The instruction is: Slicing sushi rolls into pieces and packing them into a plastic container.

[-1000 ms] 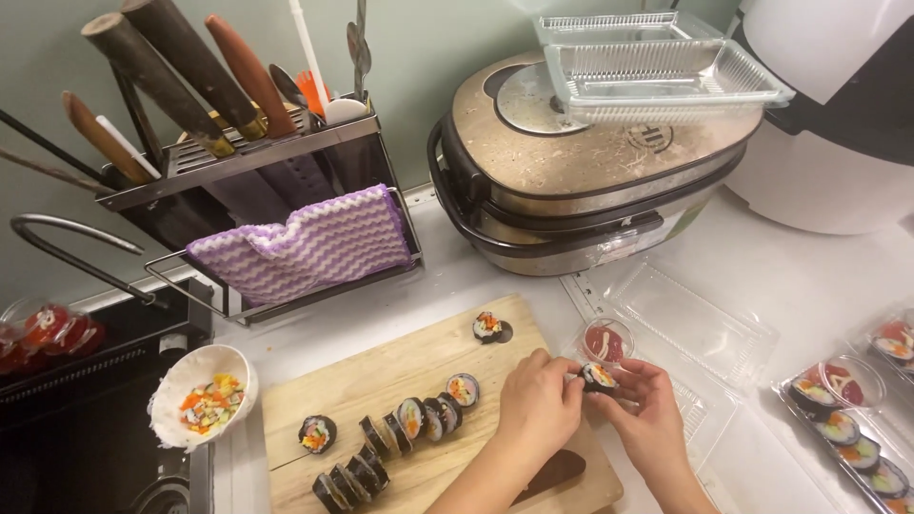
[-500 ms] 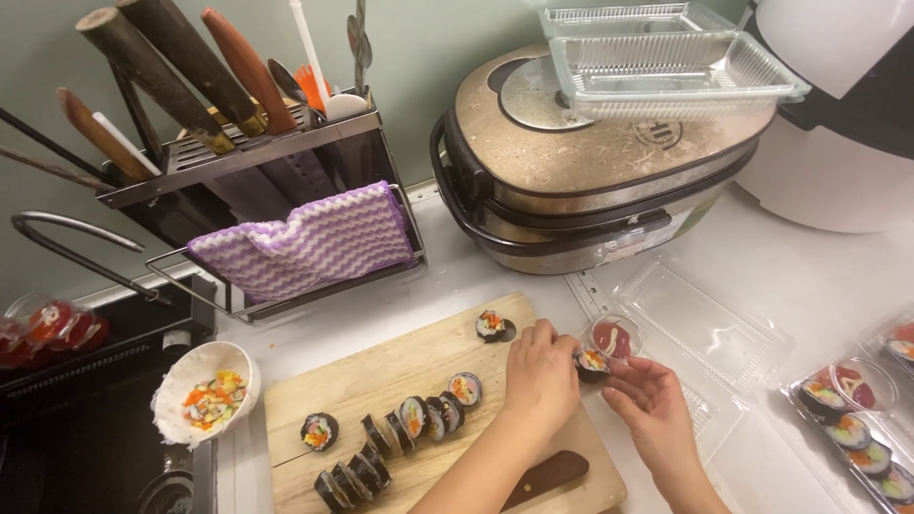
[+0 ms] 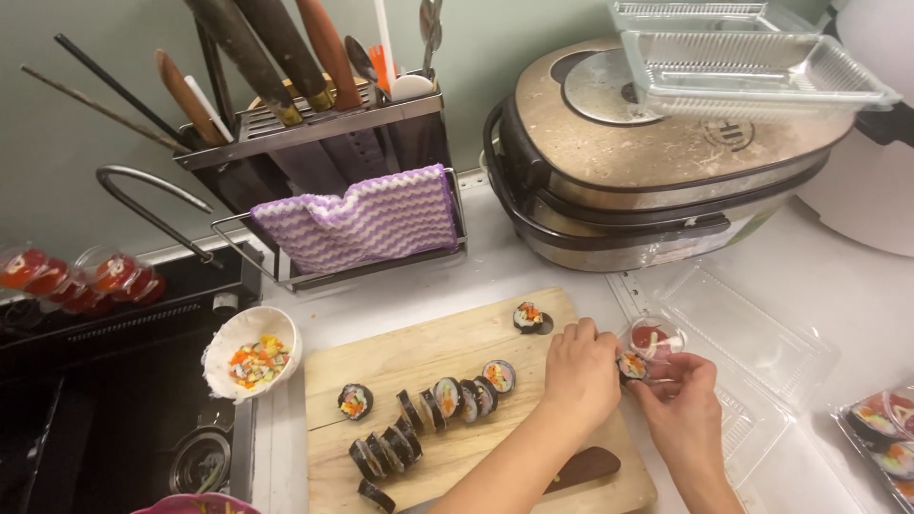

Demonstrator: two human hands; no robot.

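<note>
My left hand point(image 3: 578, 373) and my right hand point(image 3: 682, 406) meet at the right edge of a wooden cutting board point(image 3: 419, 357) and together pinch one rice roll slice point(image 3: 631, 365). Just behind it stands a small clear cup of red sauce point(image 3: 653, 337) inside an open clear plastic box point(image 3: 752, 333). On the board lie a row of sliced rice rolls point(image 3: 430, 414), one slice apart to the left point(image 3: 355, 401) and one near the far edge point(image 3: 529, 317). A dark knife handle point(image 3: 586, 466) lies on the board by my left forearm.
A white bowl of chopped filling scraps point(image 3: 250, 355) sits left of the board beside a dark sink point(image 3: 105, 409). Behind are a knife rack with a purple cloth point(image 3: 362, 221), a large cooker point(image 3: 657, 181) topped with empty clear trays point(image 3: 743, 62), and filled boxes at right point(image 3: 881, 438).
Both hands stayed at the board's right edge with the slice; they shifted slightly toward the sauce cup and open box. The camera view moved a little.
</note>
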